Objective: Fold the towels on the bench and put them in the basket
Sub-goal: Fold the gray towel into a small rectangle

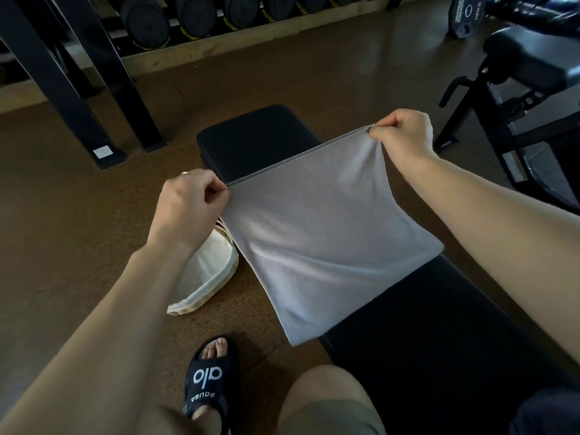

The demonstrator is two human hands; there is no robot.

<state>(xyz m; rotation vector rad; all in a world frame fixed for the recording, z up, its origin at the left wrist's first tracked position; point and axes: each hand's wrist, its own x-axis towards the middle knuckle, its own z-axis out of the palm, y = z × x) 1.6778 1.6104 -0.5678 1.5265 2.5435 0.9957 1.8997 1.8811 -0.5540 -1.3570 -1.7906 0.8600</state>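
Note:
A grey towel (320,233) is stretched out above the black bench (260,139). My left hand (188,205) pinches its far left corner, and my right hand (405,135) pinches its far right corner, held higher. The towel's near edge drapes onto the bench pad in front of me. A white fabric basket (207,274) stands on the floor left of the bench, partly hidden behind the towel and my left forearm; what lies inside it cannot be seen.
My knee (326,400) and a foot in a black slide sandal (208,381) are at the bottom. A dumbbell rack (201,17) lines the back wall behind black steel uprights (78,89). Another exercise machine (514,89) stands at the right. Brown floor surrounds the bench.

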